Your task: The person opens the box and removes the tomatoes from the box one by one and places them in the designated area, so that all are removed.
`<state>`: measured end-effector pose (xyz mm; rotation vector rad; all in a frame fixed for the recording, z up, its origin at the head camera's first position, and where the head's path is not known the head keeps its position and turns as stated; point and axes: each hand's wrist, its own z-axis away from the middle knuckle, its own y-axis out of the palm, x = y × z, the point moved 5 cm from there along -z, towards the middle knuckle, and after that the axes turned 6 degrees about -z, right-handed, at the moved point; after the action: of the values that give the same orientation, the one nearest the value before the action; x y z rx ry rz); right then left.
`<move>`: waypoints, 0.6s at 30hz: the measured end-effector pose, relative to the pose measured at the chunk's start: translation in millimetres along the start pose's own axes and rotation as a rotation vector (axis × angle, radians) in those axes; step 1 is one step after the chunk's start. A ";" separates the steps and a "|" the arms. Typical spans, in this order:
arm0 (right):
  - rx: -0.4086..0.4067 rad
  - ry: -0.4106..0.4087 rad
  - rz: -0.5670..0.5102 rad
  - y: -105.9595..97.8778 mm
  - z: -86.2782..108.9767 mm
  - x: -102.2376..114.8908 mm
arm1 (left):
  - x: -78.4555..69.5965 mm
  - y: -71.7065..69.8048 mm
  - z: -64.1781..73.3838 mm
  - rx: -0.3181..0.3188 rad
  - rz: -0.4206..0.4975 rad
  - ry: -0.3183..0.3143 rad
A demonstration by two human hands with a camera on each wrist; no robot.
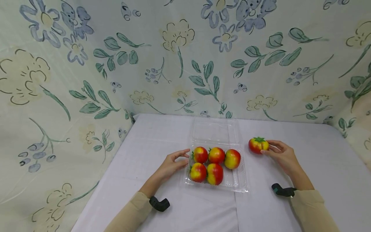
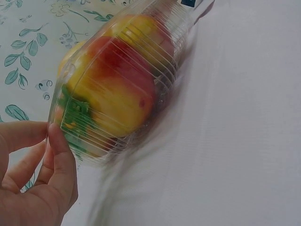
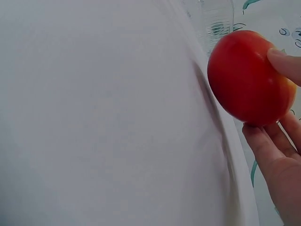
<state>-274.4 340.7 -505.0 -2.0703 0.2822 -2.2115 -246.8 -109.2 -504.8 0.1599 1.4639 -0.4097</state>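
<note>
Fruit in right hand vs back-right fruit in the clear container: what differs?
The held fruit shows a green leafy cap on top; the back-right fruit shows none in the head view. The held fruit is outside the clear container, pinched by the right hand; the back-right fruit sits inside, untouched. Both are rounded, red and yellow.

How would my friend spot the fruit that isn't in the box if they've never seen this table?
On the white-covered table, find the open, clear plastic box. To its right, the person's right hand holds a round red-and-yellow fruit with green leaves on top. Five round fruits, also red and yellow, sit inside the box; only this one is outside it and held.
</note>
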 end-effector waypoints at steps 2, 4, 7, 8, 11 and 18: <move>0.000 -0.001 -0.014 0.0 0.1 -1.0 | -0.6 0.2 0.2 -0.002 -0.002 0.002; 0.001 0.000 -0.018 0.0 0.2 -2.1 | -1.1 0.2 0.7 -0.004 -0.005 0.005; 0.001 0.005 -0.013 -0.2 0.2 -3.7 | -1.7 0.2 1.3 -0.005 -0.002 0.004; 0.001 0.007 -0.008 -0.3 0.1 -4.1 | -1.8 0.2 1.4 -0.006 -0.002 0.005; 0.004 0.018 0.009 -0.7 0.1 -4.5 | -2.1 0.3 2.0 -0.006 -0.001 0.002; 0.010 0.033 0.032 -2.7 0.3 -4.5 | -2.4 0.3 2.1 -0.005 0.009 -0.006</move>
<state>-273.6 344.2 -508.8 -2.0120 0.3045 -2.2253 -244.9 -109.2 -502.3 0.1616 1.4577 -0.3991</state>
